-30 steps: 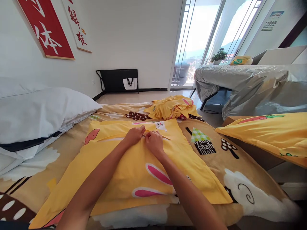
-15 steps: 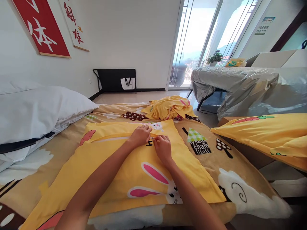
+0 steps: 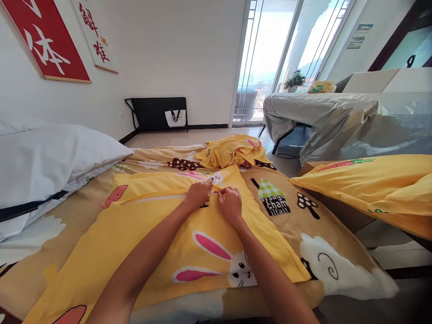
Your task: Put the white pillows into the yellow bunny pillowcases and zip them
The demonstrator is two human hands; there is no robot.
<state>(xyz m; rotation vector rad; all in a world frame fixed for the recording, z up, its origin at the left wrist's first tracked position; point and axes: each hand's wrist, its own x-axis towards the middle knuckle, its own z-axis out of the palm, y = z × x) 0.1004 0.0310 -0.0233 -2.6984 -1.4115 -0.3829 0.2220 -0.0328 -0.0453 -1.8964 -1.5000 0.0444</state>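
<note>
A yellow pillowcase [image 3: 114, 229] with rabbit and carrot prints lies flat on the bed, and a pale zipper [image 3: 158, 198] runs across its far part. My left hand [image 3: 199, 194] is closed, its fingertips pinching the fabric at the zipper's edge. Close to its right, my right hand [image 3: 230, 203] pinches at the zipper line, where a tiny dark piece like a zipper pull shows at the fingertips. The fingers partly hide what they grip. Below the hands is a white rabbit print [image 3: 241, 270] with pink ears.
Beyond the pillowcase lies a crumpled yellow cloth [image 3: 232, 150]. White pillows [image 3: 67, 157] are at the left. A yellow pillow [image 3: 371, 184] sits at the right over a cardboard box. Behind it stands a table under silvery plastic [image 3: 317, 105].
The view has turned slightly right. My right hand has shifted a little rightward along the zipper, widening the gap between the hands. Both hands stay pinched at the pillowcase.
</note>
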